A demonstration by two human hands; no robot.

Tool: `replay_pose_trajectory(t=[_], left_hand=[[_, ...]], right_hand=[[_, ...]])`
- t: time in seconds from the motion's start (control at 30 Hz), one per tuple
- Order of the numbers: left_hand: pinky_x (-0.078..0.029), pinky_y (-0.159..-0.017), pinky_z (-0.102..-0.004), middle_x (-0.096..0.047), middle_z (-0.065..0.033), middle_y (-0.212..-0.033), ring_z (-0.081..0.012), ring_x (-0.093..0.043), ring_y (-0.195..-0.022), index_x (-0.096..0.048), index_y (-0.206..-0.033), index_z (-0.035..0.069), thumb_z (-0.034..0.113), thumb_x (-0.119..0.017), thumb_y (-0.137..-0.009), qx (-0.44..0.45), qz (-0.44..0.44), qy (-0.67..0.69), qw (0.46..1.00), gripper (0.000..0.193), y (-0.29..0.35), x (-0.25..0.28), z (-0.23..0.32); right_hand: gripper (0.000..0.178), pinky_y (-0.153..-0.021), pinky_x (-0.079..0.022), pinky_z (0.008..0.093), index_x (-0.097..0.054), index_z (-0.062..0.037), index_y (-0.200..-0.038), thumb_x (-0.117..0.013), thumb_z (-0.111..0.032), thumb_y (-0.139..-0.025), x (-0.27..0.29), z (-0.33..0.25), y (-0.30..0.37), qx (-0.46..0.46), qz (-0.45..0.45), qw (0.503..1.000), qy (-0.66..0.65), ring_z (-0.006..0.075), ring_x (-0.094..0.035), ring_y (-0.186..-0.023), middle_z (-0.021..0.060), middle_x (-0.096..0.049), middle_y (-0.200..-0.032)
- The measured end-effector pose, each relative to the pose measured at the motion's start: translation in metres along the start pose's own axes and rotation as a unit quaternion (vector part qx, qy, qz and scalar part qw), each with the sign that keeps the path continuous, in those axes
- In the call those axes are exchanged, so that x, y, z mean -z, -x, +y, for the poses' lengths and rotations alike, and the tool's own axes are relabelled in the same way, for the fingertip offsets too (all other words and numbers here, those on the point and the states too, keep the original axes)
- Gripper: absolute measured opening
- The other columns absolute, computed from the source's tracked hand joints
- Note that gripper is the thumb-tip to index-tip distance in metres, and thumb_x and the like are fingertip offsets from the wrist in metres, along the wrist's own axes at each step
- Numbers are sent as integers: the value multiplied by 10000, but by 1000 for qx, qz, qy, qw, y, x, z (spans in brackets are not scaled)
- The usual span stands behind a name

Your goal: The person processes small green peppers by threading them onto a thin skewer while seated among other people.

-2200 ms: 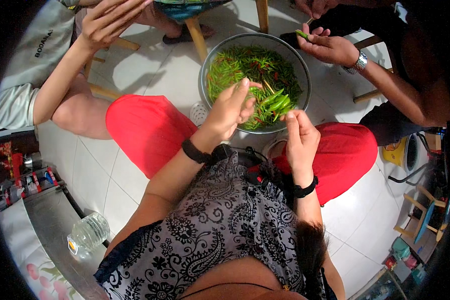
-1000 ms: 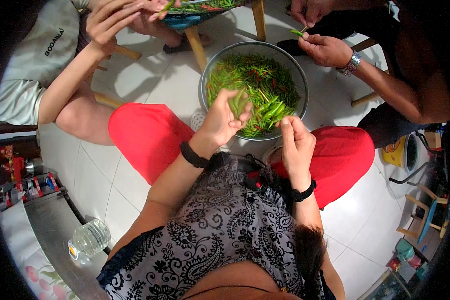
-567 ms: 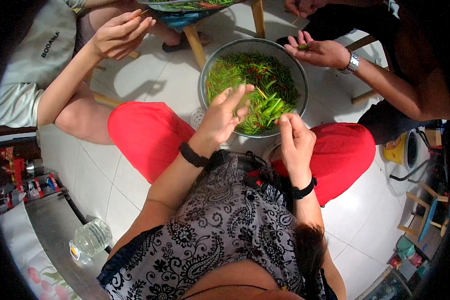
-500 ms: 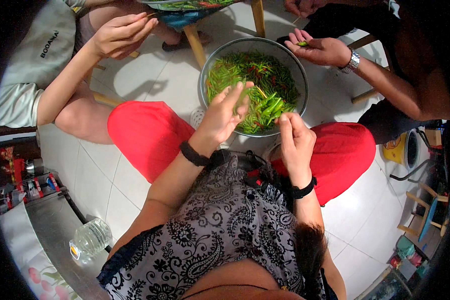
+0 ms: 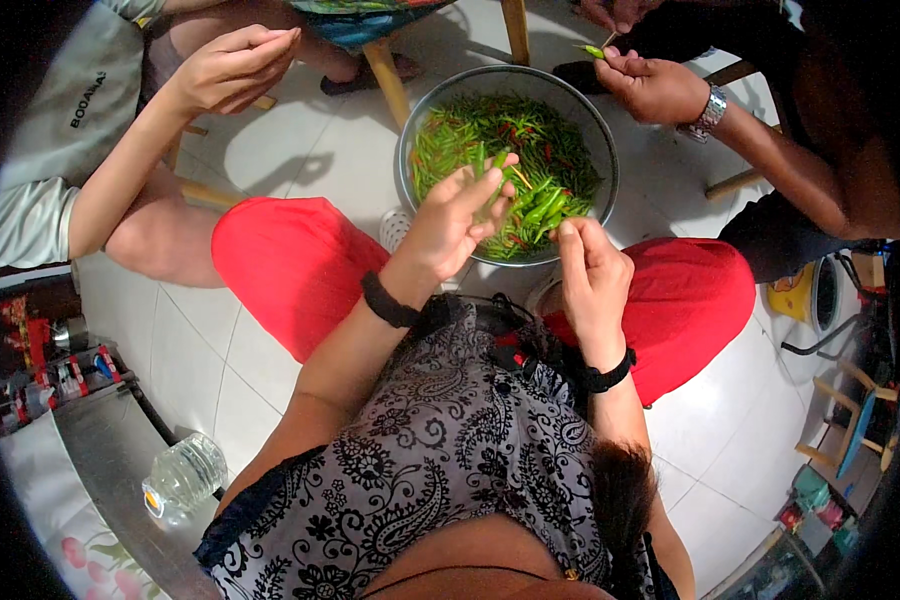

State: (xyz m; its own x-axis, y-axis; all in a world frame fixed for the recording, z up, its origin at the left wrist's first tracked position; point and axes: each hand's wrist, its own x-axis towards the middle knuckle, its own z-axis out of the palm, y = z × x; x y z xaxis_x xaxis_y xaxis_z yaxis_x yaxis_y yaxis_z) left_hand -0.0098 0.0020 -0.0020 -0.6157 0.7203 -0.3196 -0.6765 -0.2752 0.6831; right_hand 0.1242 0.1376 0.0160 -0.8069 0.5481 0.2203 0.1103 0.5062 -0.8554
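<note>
Above a large metal bowl (image 5: 610,150) filled with small green chilies (image 5: 510,112) and a few red ones, both my hands are raised. My left hand (image 5: 450,222) curls round a few loose green chilies (image 5: 482,162), held between thumb and fingers. With thumb and fingertips, my right hand (image 5: 595,270) pinches the near end of a thin wooden skewer, mostly hidden. Several larger green chilies (image 5: 542,207) are threaded on it in a bunch. Its bare tip (image 5: 521,177) points up-left, close to my left fingers.
A person's hand (image 5: 235,75) is raised at the left. At the right, another person's hand (image 5: 660,88) holds a green chili by a thin stick. Wooden stool legs (image 5: 386,80) stand behind the bowl. A clear plastic jug (image 5: 185,472) is at lower left, a yellow bucket (image 5: 792,298) at right.
My left hand's fingers have drawn closer round their chilies, near the skewer tip. The person at the right has brought a chili up to a stick. My right hand has barely moved.
</note>
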Motion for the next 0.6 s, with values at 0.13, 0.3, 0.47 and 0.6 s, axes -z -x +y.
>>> replay_pose_trajectory(t=[0.13,0.3,0.47,0.6], left_hand=[[-348,-510,-132,-642,-3,-944,-24,-498,-701,-599,-1202,41,228,-633,-976,-56,46,-112,991,295,2,-4,-4],[-347,-498,-148,-663,-37,-884,-24,-496,-648,-607,-1132,18,211,-655,-963,-107,81,-156,979,261,2,-9,-6],[-354,-498,-158,-669,-39,-854,-19,-488,-617,-602,-1112,-5,225,-664,-959,-124,113,-206,964,283,2,-12,-8],[-359,-503,-163,-672,-43,-844,-19,-488,-611,-604,-1114,-11,238,-664,-960,-131,112,-197,965,299,0,-12,-8]], right_hand=[[173,-516,-453,345,-635,-31,-872,-575,-158,-973,1,-2,1,-4,-12,1000,21,242,-600,-526,132,-590,-622],[162,-525,-464,370,-632,-33,-882,-582,-160,-969,1,-2,1,10,-11,999,45,292,-621,-552,152,-596,-633],[154,-528,-468,377,-629,-35,-882,-583,-154,-967,-1,-1,2,29,12,999,40,301,-627,-561,155,-598,-638],[151,-526,-470,382,-628,-40,-876,-586,-155,-965,1,-4,2,20,4,999,34,303,-631,-563,154,-597,-636]])
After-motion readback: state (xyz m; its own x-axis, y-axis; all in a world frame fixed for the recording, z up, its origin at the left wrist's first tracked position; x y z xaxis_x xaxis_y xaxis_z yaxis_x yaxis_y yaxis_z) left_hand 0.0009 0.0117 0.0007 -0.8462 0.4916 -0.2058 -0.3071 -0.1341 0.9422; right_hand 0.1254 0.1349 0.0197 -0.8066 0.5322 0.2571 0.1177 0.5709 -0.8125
